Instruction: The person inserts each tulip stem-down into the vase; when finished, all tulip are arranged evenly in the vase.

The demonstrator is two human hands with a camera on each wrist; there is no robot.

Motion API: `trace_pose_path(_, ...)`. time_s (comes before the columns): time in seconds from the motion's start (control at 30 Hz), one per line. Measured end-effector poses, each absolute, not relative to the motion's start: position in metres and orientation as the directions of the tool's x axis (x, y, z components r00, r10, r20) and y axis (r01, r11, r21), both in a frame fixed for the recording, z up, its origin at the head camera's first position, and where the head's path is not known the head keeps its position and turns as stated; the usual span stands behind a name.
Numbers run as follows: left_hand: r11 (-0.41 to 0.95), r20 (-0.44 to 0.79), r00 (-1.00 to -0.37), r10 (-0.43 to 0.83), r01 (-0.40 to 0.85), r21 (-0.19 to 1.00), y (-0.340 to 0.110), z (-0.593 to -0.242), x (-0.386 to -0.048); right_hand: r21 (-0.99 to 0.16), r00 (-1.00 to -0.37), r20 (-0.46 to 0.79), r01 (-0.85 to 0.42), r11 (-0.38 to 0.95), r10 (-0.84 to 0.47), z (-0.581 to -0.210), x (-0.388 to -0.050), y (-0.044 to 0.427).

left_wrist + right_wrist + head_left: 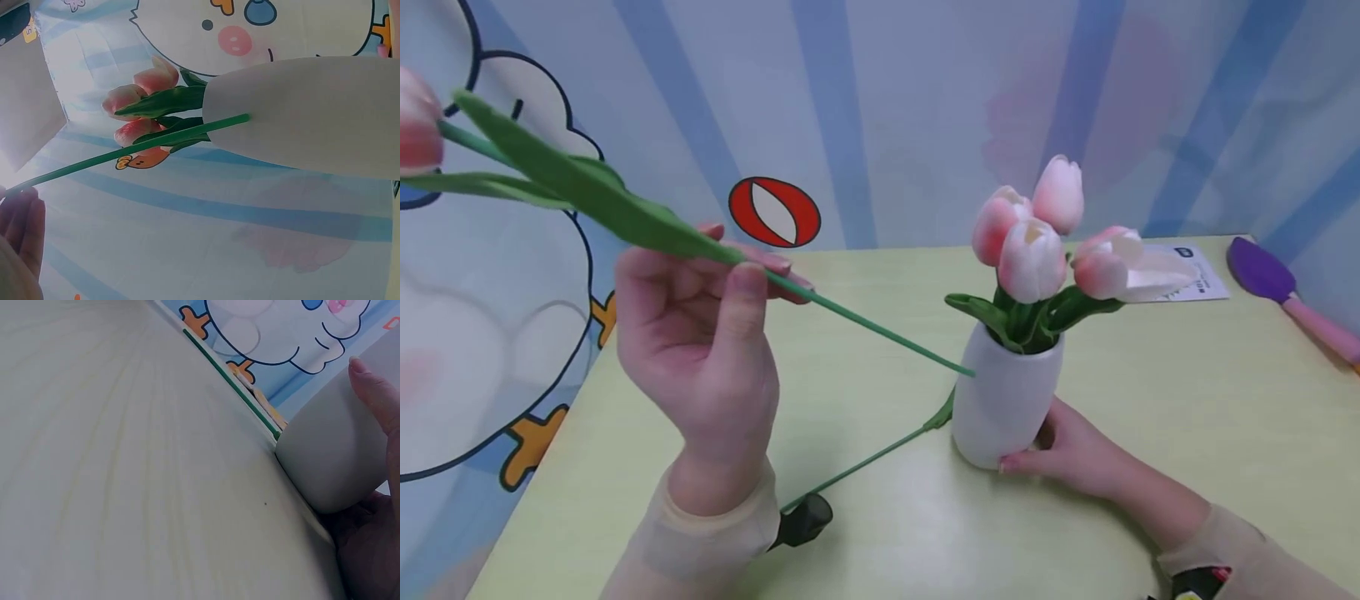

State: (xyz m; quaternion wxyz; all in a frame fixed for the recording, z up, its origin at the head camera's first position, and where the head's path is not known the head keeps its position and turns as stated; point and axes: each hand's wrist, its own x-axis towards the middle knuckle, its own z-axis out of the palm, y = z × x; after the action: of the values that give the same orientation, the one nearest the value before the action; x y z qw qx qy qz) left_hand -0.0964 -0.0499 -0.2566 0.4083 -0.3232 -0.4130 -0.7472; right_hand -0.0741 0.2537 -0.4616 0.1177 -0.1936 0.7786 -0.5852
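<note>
My left hand (715,333) pinches the green stem of an artificial tulip (850,315) between thumb and fingers. Its pink bloom is cut off at the left edge of the head view, and the stem's bare end points at the vase, in front of its wall. In the left wrist view, fingertips (25,231) touch that stem. A white vase (1007,400) stands on the table, slightly tilted, with several pink-and-white tulips (1033,258) in it. My right hand (1075,454) grips the vase low on its right side; the far fingers are partly hidden.
Another green stem (880,454) lies on the table (865,550), its far end hidden behind the vase. A printed card (1202,275) lies at the back right, near a purple-headed spatula (1262,268) with a pink handle. A cartoon-patterned cloth (895,125) hangs behind.
</note>
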Motion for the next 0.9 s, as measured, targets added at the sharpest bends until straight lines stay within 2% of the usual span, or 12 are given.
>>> trace_pose_path(0.5, -0.413, 0.801, -0.425, -0.423, 0.877, 0.246, -0.0560, -0.2511, -0.0942, -0.960, -0.891, 0.057, -0.173, 0.218, -0.451, -0.4565, -0.0706, 0.2542)
trace_pose_path(0.67, -0.404, 0.805, -0.419, -0.419, 0.880, 0.248, -0.0580, -0.2518, -0.0941, -0.958, -0.896, 0.049, -0.168, 0.234, -0.441, -0.4586, -0.0720, 0.2548)
trace_pose_path(0.9, -0.395, 0.790, -0.388, -0.474, 0.896, 0.203, -0.0595, -0.2541, -0.0933, -0.962, -0.891, 0.051, -0.166, 0.218, -0.451, -0.4606, -0.0715, 0.2536)
